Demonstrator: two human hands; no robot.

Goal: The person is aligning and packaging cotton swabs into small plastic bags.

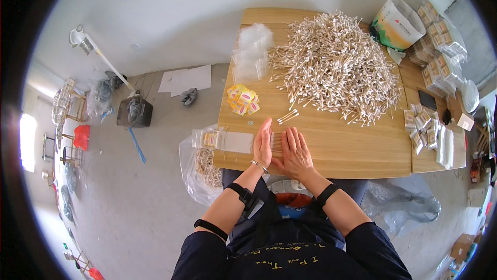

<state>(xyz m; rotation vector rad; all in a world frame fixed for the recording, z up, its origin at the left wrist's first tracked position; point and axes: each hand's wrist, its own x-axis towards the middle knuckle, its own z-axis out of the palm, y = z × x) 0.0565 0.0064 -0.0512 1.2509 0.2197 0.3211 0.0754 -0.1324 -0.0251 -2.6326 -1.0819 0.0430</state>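
Note:
On the near part of the wooden table, a flat row of cotton swabs (277,141) lies between my two hands. My left hand (262,144) stands on its edge at the row's left end, fingers straight and close together. Flat over the right part of the row rests my right hand (294,149), its fingers stretched out and covering some sticks. Left of my left hand is a clear plastic pouch (238,141), with a yellow-and-white label card (209,139) at its far left end. A few loose swabs (288,117) lie just beyond my fingertips.
A large heap of cotton swabs (336,67) covers the far table. Clear bags (252,54) and yellow cards (242,99) lie at its left. A white tub (397,23), stacked packs (440,47) and a dark phone (427,99) are at right. A plastic sack (194,176) hangs below the left edge.

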